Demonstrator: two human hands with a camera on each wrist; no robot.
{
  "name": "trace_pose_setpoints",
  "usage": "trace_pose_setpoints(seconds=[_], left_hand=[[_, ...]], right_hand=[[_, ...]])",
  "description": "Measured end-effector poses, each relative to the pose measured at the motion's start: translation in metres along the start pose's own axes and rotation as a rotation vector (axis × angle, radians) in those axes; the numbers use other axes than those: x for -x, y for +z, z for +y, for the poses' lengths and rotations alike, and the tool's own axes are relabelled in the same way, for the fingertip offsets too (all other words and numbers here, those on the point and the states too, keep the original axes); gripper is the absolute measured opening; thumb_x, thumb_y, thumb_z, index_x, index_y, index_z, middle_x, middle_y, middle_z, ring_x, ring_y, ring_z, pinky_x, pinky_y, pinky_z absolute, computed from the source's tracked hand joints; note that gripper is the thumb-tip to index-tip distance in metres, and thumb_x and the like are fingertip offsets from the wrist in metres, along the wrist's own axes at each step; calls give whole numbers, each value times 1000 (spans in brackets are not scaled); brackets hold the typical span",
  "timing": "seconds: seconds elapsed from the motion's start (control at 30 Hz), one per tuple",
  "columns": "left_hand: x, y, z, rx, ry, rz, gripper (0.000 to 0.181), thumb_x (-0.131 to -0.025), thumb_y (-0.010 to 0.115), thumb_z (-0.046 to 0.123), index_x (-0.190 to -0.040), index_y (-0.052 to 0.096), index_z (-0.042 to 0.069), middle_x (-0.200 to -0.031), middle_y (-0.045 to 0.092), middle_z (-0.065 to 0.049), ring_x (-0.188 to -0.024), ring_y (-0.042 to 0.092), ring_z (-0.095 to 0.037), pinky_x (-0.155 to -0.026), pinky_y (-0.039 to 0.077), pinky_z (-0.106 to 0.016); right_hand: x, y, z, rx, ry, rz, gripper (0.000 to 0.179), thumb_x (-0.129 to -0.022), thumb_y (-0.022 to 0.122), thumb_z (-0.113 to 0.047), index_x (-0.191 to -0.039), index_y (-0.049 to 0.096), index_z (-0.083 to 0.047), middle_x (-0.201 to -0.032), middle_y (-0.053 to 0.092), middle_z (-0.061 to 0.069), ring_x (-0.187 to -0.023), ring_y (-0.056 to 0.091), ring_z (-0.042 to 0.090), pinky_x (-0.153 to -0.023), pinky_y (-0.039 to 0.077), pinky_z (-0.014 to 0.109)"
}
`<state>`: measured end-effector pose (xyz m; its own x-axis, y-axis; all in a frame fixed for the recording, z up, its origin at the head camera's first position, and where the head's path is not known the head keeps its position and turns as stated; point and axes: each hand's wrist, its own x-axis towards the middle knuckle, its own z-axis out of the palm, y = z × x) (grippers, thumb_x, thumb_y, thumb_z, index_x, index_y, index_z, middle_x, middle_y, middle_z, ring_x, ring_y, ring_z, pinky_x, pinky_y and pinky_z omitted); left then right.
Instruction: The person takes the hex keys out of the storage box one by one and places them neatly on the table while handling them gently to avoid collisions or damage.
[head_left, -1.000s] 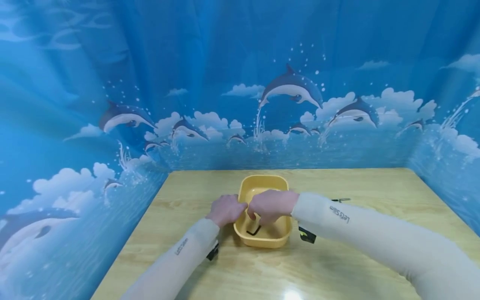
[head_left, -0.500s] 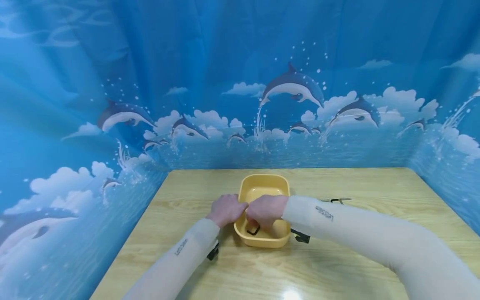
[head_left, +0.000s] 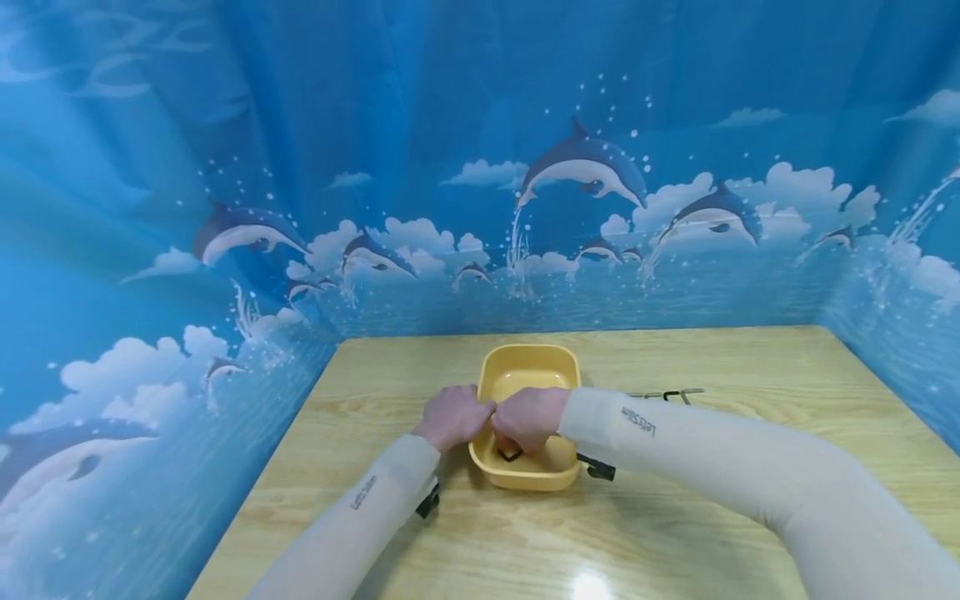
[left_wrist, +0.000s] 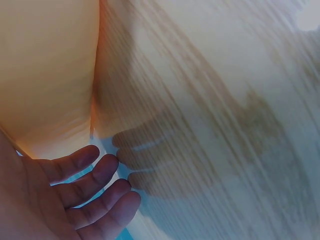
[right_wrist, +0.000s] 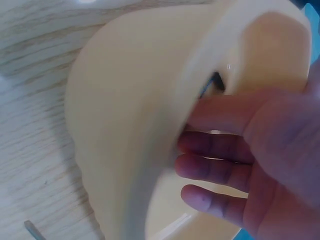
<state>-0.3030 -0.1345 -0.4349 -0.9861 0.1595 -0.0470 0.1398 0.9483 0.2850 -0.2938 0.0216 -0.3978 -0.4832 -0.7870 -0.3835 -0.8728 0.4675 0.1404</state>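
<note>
A yellow plastic basin (head_left: 525,481) stands on the wood-grain table. My left hand (head_left: 453,415) holds its left side, thumb over the rim; in the left wrist view the fingers (left_wrist: 92,182) lie loosely bent beside the outer wall. Inside the basin, my right hand (head_left: 529,417) reaches down with thumb and index finger at a black L-shaped hex key (head_left: 512,457), pinching it near the floor. From the right wrist, the bent end of that hex key (right_wrist: 218,81) shows past the thumb, and the other fingers are loosely bent. The index fingertip is hidden.
Several hex keys (head_left: 686,392) lie in a row on the table (head_left: 765,367) right of the basin, partly behind the right sleeve (head_left: 712,450). A blue dolphin-print curtain (head_left: 420,283) surrounds the table's back and sides.
My right hand has moved slightly left and down into the basin, its fingers closing at the hex key, which has shifted a little. The left hand has stayed on the rim.
</note>
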Motion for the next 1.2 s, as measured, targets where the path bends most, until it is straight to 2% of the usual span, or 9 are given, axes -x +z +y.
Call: trace_pose_setpoints(seconds=[0.1,0.23,0.33,0.47,0.6,0.9,1.2], left_hand=[[0,0,0,5,3,-3,34,-95,47,44,-79,62,17,-79,63,-3,-74,59,-23,-62,46,-39],[-1,0,1,4,13,-6,35,-96,47,44,-78,61,17,-78,62,-3,-72,58,-22,-61,46,-39],[-1,-1,1,2,20,-9,36,-97,46,43,-76,61,17,-76,61,-3,-71,58,-22,-60,45,-38],[-1,-1,1,11,10,-12,37,-97,46,43,-74,60,17,-73,60,-3,-68,57,-22,-58,43,-37],[0,-1,1,17,-7,-15,37,-97,47,44,-75,60,17,-72,60,-4,-67,57,-22,-58,43,-36],[1,0,2,18,-33,-25,35,-95,47,44,-78,61,16,-73,60,-4,-68,57,-21,-60,43,-35],[3,0,4,49,-39,-41,34,-97,47,43,-82,61,16,-73,61,-4,-66,58,-20,-60,43,-35]], right_hand=[[2,0,2,-22,-16,-9,37,-82,67,-3,-59,46,-23,-55,39,-10,-53,36,8,-48,28,22],[8,-2,5,-91,-4,-20,38,-78,65,1,-59,44,-22,-55,37,-9,-52,34,7,-49,27,22],[15,-6,9,-150,26,-8,34,-76,66,4,-61,48,-22,-57,43,-9,-54,37,7,-51,30,22],[24,-9,13,-230,68,17,28,-77,65,3,-69,57,-22,-65,56,-9,-58,47,7,-55,41,22],[36,-12,16,-283,79,51,27,-76,63,4,-71,58,-22,-66,56,-10,-60,49,6,-57,43,22],[68,-16,26,-441,46,129,28,-87,62,-2,-70,52,-23,-63,46,-9,-58,41,5,-56,36,23],[107,-8,40,-545,62,192,19,-94,62,-13,-78,58,-24,-68,51,-9,-60,44,6,-60,38,25]])
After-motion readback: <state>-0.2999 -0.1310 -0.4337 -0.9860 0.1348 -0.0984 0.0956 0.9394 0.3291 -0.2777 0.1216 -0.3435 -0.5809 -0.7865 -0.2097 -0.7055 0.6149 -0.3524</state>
